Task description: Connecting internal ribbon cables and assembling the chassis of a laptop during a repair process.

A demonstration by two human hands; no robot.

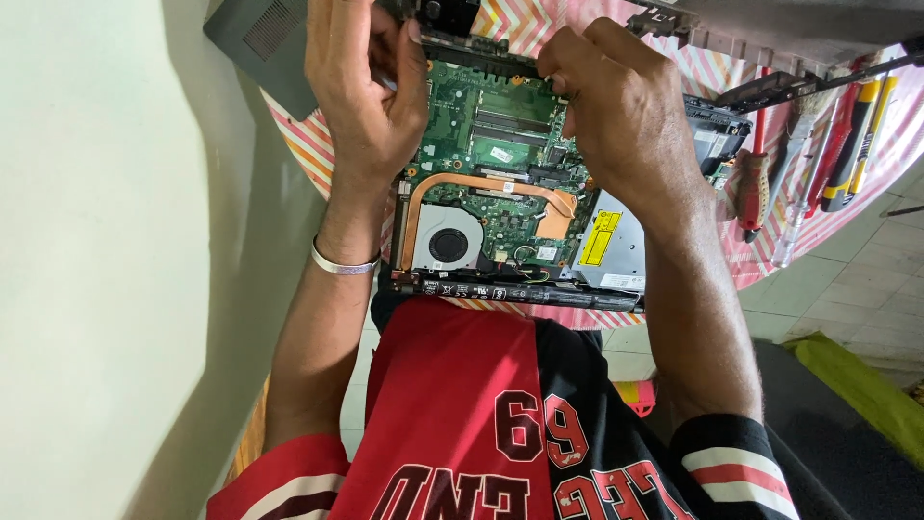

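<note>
Head view: you are working over an opened laptop base lying on a striped pink tablecloth, its green motherboard exposed; every place below is given relative to that motherboard. Largest first, the grey bottom cover is lying past its far-left corner, near the cloth's edge. The silver optical drive is sitting against its right edge. The long black battery bar is running along its near edge, closest to your body. The round fan is occupying its near-left corner, with the copper heat pipe arching across its middle. A row of screwdrivers is lying well to its right.

Your left hand is curling its fingers closed at the far-left edge, and your right hand is pinching closed at the far-right edge; what each is gripping is hidden under the fingers, so you cannot tell the part.

Likely risks: you are pulling at the far edge with both hands, so a still-attached cable or hidden screw could tear or crack the board. A finger slipping onto the heat pipe could bend it. The base is overhanging the table toward you and could tip. Bare fingers touching the chips could discharge static.
</note>
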